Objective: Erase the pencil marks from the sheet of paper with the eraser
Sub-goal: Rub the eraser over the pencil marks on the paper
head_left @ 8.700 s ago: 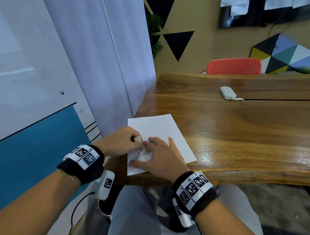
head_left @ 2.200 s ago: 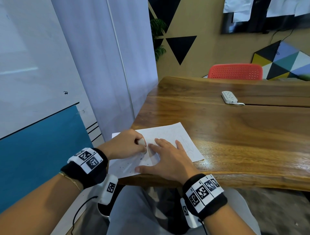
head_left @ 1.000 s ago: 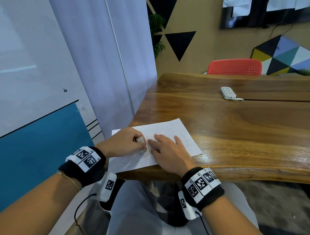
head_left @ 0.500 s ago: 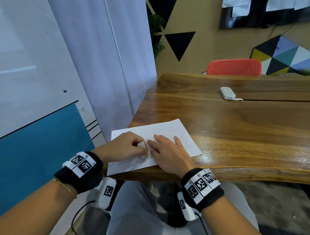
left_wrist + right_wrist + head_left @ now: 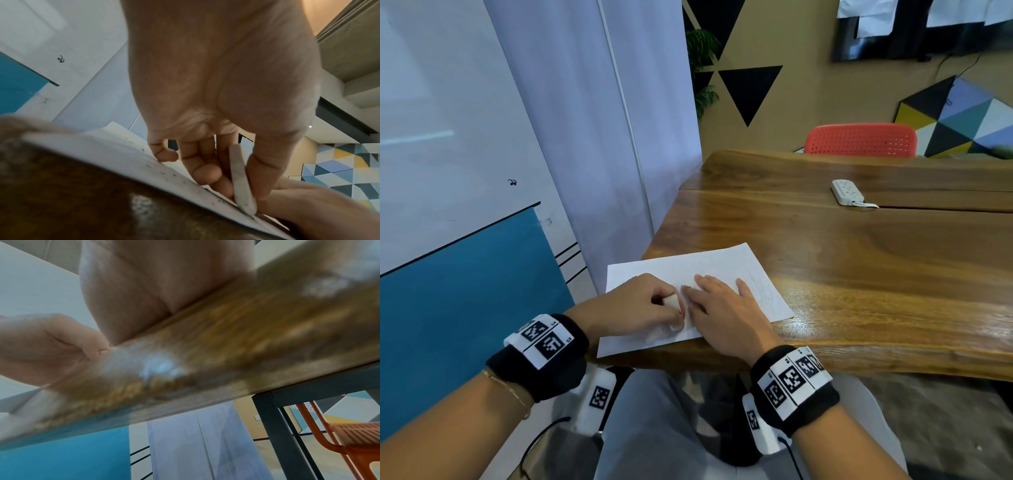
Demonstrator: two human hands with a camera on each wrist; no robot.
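We pinched the eraser (image 5: pixel 674 301) in our left hand (image 5: pixel 633 308), its tip on the paper (image 5: pixel 688 270) at the table (image 5: pixel 859 274) corner. Our right hand (image 5: pixel 726 311) lay flat, fingers straight, pinning the paper.

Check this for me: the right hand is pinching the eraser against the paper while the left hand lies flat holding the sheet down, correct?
Not quite, the hands are swapped. In the head view the left hand pinches the eraser against the paper, and the right hand lies flat holding the sheet down.
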